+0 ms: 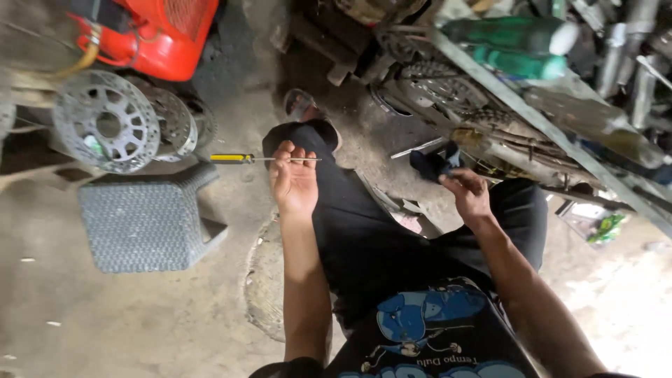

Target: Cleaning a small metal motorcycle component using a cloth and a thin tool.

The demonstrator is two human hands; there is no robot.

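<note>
My left hand (294, 180) grips the thin metal shaft of a screwdriver (241, 159) whose yellow and black handle points left, level above the floor. My right hand (467, 194) pinches a small dark part (432, 165), black with a blue tint, held up near the underside of a motorcycle (483, 105). Both hands hover above my knees, which are clad in black trousers. A sandalled foot (302, 105) shows beyond the left knee.
A grey woven plastic stool (143, 222) stands at the left. Behind it lie metal brake discs (106, 129) and a red machine (164, 35). Green bottles (518, 45) and metal tubes fill a rack at the top right. The floor is dusty concrete.
</note>
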